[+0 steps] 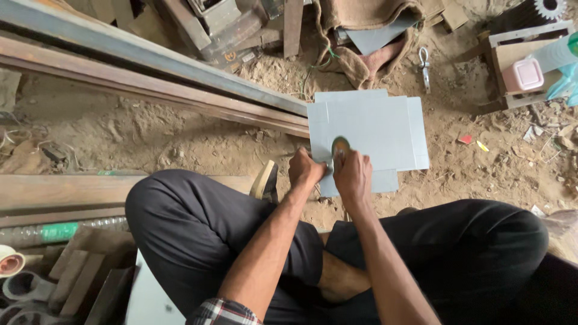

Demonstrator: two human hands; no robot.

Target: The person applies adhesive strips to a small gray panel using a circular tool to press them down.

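Here we sit cross-legged on the sandy dirt floor (pixel 150 135), both forearms reaching forward and converging over the near edge of a flat pale grey sheet-metal blank (pixel 376 129) with notched corners and scored fold lines. Our left hand (pixel 306 170) is curled into a closed fist at the sheet's near left edge, knuckles up, gripping something we cannot make out. Our right hand (pixel 352 174) lies just beside it, touching or almost touching, fingers folded down and closed over a small round green-rimmed tool (pixel 340 145) whose top shows above the fingertips, resting on the sheet. The sheet lies flat on the ground just ahead of our dark-trousered knees, its long axis running left to right across the view, its near flap under our hands. Its left edge sits against the ends of the long rusty steel bars (pixel 150 72) that run diagonally from upper left, so that side is crowded. To the right of the sheet bare dirt lies open as far as a small wooden crate (pixel 512 66) holding a pink lidded plastic box (pixel 522 74). Beyond the far edge lies crumpled brown cloth (pixel 361 36).
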